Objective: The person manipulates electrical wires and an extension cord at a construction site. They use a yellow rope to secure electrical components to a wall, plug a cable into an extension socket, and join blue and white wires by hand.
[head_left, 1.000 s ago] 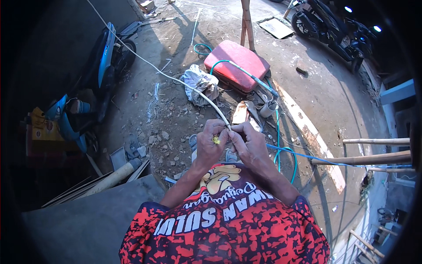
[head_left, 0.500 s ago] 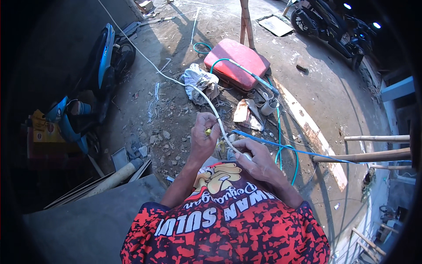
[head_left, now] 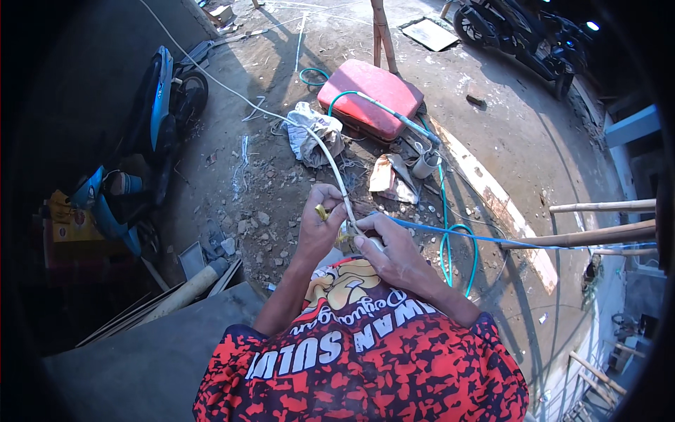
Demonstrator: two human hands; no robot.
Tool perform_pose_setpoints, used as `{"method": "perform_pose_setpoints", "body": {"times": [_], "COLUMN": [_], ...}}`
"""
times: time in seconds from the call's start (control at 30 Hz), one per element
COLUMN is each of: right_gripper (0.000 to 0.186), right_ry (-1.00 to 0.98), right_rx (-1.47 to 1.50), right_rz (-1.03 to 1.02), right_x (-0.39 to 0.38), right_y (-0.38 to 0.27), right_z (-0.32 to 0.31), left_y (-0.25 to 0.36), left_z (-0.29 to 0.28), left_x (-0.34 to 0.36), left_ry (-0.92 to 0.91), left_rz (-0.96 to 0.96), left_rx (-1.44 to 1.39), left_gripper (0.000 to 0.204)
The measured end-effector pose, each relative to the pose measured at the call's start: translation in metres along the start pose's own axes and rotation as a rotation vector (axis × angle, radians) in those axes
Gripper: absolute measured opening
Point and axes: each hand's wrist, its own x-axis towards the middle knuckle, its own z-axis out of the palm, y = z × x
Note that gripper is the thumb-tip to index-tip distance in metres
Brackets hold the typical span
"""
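A long white cable [head_left: 318, 140] runs from the far left down to my two hands in front of my chest. My left hand [head_left: 320, 224] is closed, with a small yellow strip [head_left: 322, 212] showing between its fingers; its fingertips are at the cable. Close beside it, my right hand [head_left: 394, 247] pinches the cable between thumb and fingers. Something pale shows partly under the right palm, too hidden to name. A blue strap [head_left: 450, 230] stretches from behind the right hand toward the right side.
Beyond my hands lie a red case [head_left: 373, 95], a crumpled sack [head_left: 314, 133], a torn paper bag [head_left: 394, 179] and a green hose [head_left: 444, 204]. A long plank [head_left: 492, 193] and bamboo poles [head_left: 590, 234] are on the right. Motorbikes stand left [head_left: 160, 105] and far right [head_left: 517, 39].
The view has shifted slightly. The yellow piece now shows more as a strip at my left fingers. Both hands remain at the cable, a little closer together.
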Motion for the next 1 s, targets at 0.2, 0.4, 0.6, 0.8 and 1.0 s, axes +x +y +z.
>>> {"method": "perform_pose_setpoints", "body": {"times": [0.2,0.4,0.6,0.8,1.0], "right_gripper": [0.027,0.023,0.021,0.023,0.024], "right_ry": [0.077,-0.02,0.132,0.069,-0.027], "right_rx": [-0.176,-0.061,-0.028,0.047,-0.051], "right_rz": [-0.206,-0.01,0.082,0.128,0.101], "right_x": [0.009,0.03,0.028,0.023,0.024], "right_y": [-0.003,0.012,0.013,0.01,0.002], "right_z": [-0.028,-0.022,0.002,0.007,-0.001], "left_y": [-0.008,0.006,0.041,0.035,0.026], "left_z": [-0.012,-0.009,-0.004,-0.006,-0.011], "left_x": [-0.013,-0.02,-0.024,-0.03,-0.033], "left_ry": [-0.025,-0.084,-0.092,-0.063,-0.056], "left_rz": [-0.164,-0.176,0.003,-0.105,-0.009], "left_rx": [-0.351,-0.166,0.405,0.459,0.458], "left_gripper": [0.019,0.013,0.035,0.035,0.033]}}
